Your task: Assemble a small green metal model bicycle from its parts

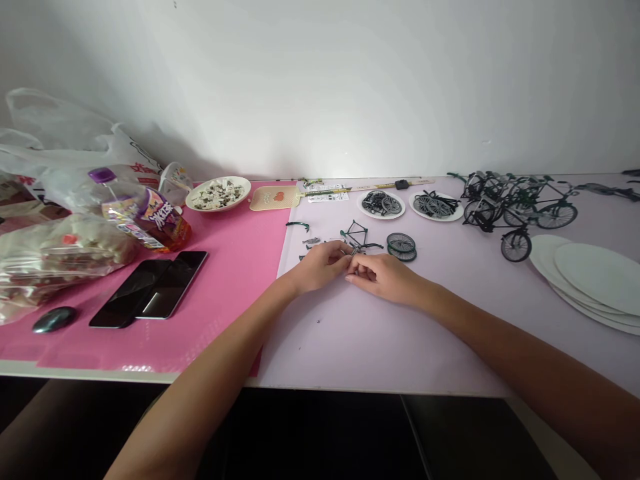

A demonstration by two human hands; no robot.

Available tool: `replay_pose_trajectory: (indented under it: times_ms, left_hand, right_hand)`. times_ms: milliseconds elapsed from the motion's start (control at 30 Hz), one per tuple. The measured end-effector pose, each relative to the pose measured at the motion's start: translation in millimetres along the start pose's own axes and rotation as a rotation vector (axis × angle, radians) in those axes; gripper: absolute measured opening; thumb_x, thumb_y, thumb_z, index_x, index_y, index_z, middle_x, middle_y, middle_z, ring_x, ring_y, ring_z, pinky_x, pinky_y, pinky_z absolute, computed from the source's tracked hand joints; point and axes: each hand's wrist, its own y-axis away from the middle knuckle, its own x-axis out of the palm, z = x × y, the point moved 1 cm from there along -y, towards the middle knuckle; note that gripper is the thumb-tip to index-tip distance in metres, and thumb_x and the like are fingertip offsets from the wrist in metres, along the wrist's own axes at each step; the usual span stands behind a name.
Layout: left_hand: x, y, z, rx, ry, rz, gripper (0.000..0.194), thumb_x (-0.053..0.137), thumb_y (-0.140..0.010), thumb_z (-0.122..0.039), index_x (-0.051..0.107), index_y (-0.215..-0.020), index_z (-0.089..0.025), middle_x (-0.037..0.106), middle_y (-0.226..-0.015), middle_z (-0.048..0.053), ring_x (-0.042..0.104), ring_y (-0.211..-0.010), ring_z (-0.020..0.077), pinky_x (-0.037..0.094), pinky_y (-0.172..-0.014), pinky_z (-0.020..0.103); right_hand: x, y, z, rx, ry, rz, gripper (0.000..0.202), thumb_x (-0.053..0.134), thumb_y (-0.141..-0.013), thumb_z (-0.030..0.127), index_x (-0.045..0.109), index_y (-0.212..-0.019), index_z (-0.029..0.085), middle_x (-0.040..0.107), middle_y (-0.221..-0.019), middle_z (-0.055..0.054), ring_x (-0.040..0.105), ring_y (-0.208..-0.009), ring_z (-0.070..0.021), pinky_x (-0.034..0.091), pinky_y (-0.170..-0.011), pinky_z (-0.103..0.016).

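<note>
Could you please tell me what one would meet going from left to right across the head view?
Dark oval object → purple-capped bottle → plate of pale pieces → beige tray → left hand → right hand → stacked white plates.

The left forearm (225, 343) slants inward across the near edge of the surface (380, 353), left of its middle; the right forearm (493, 340) reaches in over its right part. Above the surface's middle, the left hand (323, 265) and right hand (386, 276) come together, backs upward, wrists (293, 283) nearly straight. Both have fingers (361, 268) curled; what either grip (325, 261) encloses is too small to tell.
</note>
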Motion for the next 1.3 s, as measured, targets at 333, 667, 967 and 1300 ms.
replay_pose_trajectory:
  times_ms: [333,667,967,1300]
  left_hand:
    - [-0.1,0.9,-1.1,0.001,0.012,0.009,0.027,0.054,-0.096,-0.040,0.066,-0.105,-0.018,0.076,-0.096,0.006,0.068,-0.086,0.0190,0.050,-0.074,0.030]
    - [0.1,0.5,-1.2,-0.005,0.021,0.004,0.026,0.054,-0.095,-0.039,0.065,-0.105,-0.018,0.076,-0.098,0.006,0.068,-0.089,0.0199,0.051,-0.076,0.031]
    - [-0.6,0.4,-2.6,0.016,-0.043,-0.013,0.026,0.052,-0.095,-0.037,0.067,-0.103,-0.018,0.074,-0.098,0.006,0.066,-0.088,0.0197,0.051,-0.077,0.031]
    - [-0.1,1.4,-2.5,0.014,-0.006,0.008,0.026,0.054,-0.096,-0.040,0.066,-0.103,-0.018,0.073,-0.096,0.006,0.065,-0.085,0.0183,0.049,-0.074,0.029]
  right_hand:
    - [-0.6,0.2,1.0,0.003,-0.005,0.000,0.012,0.065,-0.096,0.035,0.063,-0.093,0.023,0.066,-0.074,0.000,0.058,-0.065,-0.0158,0.042,-0.063,-0.028]
    - [-0.3,-0.1,1.8,0.014,-0.016,0.008,0.012,0.064,-0.096,0.035,0.063,-0.093,0.023,0.066,-0.073,0.001,0.057,-0.064,-0.0152,0.042,-0.063,-0.028]
    - [0.4,-0.1,1.7,-0.002,0.009,-0.014,0.011,0.065,-0.095,0.034,0.063,-0.094,0.024,0.066,-0.074,0.000,0.057,-0.065,-0.0158,0.041,-0.063,-0.028]
    - [0.1,-0.3,0.0,-0.040,-0.033,-0.040,0.011,0.065,-0.095,0.032,0.064,-0.089,0.023,0.066,-0.073,0.000,0.056,-0.063,-0.0147,0.042,-0.063,-0.028]
